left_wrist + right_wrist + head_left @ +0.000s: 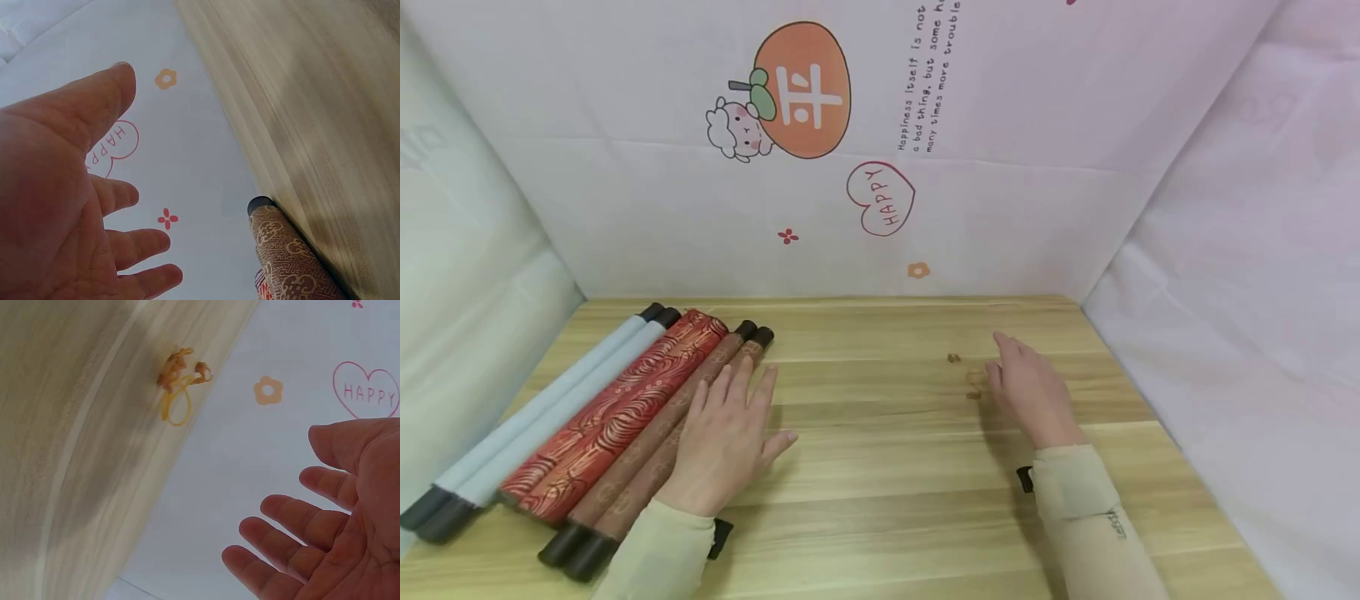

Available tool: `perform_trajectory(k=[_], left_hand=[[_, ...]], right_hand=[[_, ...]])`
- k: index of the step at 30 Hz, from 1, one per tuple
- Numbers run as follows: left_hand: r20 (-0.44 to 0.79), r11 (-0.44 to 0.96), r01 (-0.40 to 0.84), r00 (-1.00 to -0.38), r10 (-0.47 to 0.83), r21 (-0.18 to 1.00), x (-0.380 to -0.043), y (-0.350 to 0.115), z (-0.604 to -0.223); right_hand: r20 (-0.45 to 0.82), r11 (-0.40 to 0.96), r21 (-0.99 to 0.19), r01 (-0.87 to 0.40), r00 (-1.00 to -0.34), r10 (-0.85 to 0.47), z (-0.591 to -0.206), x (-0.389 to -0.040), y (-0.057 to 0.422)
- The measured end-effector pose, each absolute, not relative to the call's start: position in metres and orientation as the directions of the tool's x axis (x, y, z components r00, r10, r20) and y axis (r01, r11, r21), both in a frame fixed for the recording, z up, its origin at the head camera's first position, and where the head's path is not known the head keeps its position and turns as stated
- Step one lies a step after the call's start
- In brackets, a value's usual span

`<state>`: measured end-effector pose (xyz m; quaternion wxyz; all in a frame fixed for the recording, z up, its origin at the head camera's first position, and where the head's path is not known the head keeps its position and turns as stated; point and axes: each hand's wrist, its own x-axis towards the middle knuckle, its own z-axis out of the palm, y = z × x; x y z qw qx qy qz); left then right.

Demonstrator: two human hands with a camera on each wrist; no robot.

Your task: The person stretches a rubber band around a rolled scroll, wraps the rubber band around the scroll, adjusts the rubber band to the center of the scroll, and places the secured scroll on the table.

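In the head view my left hand (722, 446) is over the right side of a row of rolled scrolls, its fingers spread and nothing in its grasp. Nearest to it is a pair of brown patterned scrolls (647, 437) with black end knobs, partly hidden by the hand. My right hand (1033, 396) hovers at the right of the table beside a few small rubber bands (973, 396). The right wrist view shows this hand's fingers loosely extended and holding nothing. One band is a yellow loop (165, 407); the brown bands (170, 375) lie bunched up.
Left of the brown pair lie red swirl-patterned scrolls (625, 400) and two pale blue scrolls (561, 412) with black ends, all slanting across the wood-grain table (865, 467). White printed cloth (647, 217) encloses the table at the back and both sides.
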<state>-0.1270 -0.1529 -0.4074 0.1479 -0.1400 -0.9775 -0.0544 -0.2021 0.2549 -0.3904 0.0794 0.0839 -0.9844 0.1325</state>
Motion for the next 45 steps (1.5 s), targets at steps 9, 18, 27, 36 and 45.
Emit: perform_trajectory(k=[9,18,27,36,45], left_hand=[[0.326,0.951,0.301,-0.907,0.265,0.065,-0.126,-0.152,-0.407],[0.322,0.952,0.301,-0.909,0.266,0.063,-0.125,-0.148,-0.408],[0.306,0.951,0.301,-0.914,0.266,0.073,-0.125,-0.147,-0.411],[0.294,0.953,0.294,-0.920,0.260,0.077,-0.125,-0.147,-0.414],[0.280,0.952,0.293,-0.925,0.258,0.089,-0.123,-0.146,-0.415]], right_hand=[[0.099,0.967,-0.177,-0.184,-0.981,-0.169,-0.396,-0.215,0.253],[-0.052,0.977,-0.121,-0.178,-0.981,-0.185,-0.411,-0.225,0.246],[-0.073,0.977,-0.103,-0.189,-0.978,-0.197,-0.418,-0.222,0.241],[-0.091,0.976,-0.083,-0.202,-0.974,-0.209,-0.418,-0.218,0.239],[-0.110,0.975,-0.060,-0.213,-0.970,-0.219,-0.422,-0.220,0.239]])
